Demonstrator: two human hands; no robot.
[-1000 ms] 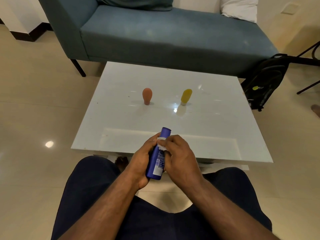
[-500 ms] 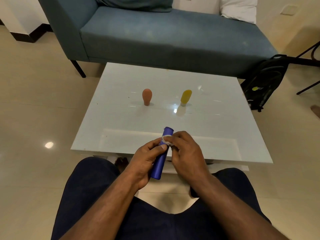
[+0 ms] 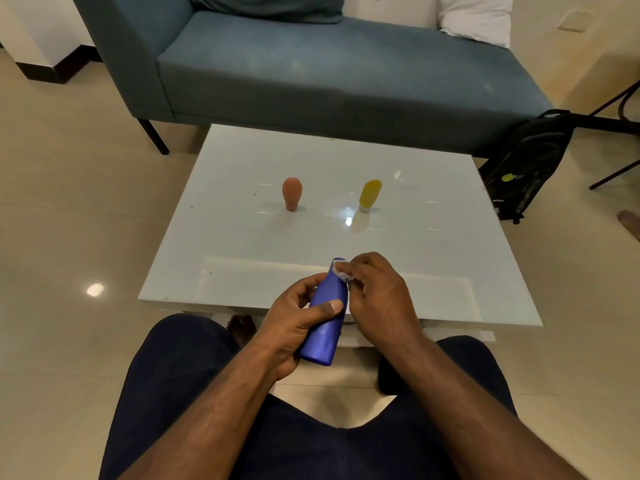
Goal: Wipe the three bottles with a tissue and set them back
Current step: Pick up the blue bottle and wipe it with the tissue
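Note:
My left hand (image 3: 294, 322) grips a blue bottle (image 3: 325, 327) around its lower half, tilted with its cap end pointing away from me, over the near edge of the white table (image 3: 242, 244). My right hand (image 3: 377, 299) pinches a small white tissue (image 3: 341, 273) against the bottle's upper end by the cap. An orange bottle (image 3: 292, 194) and a yellow bottle (image 3: 370, 195) stand cap-down and apart near the middle of the table.
A blue sofa (image 3: 329, 71) runs along the far side of the table, with a white pillow (image 3: 478, 17) at its right end. A black backpack (image 3: 526, 164) leans on the floor to the right. My knees sit below the table's near edge.
The bottle has turned in my left hand, so its label no longer shows. My right hand with the tissue has slid up from the bottle's middle to its cap end.

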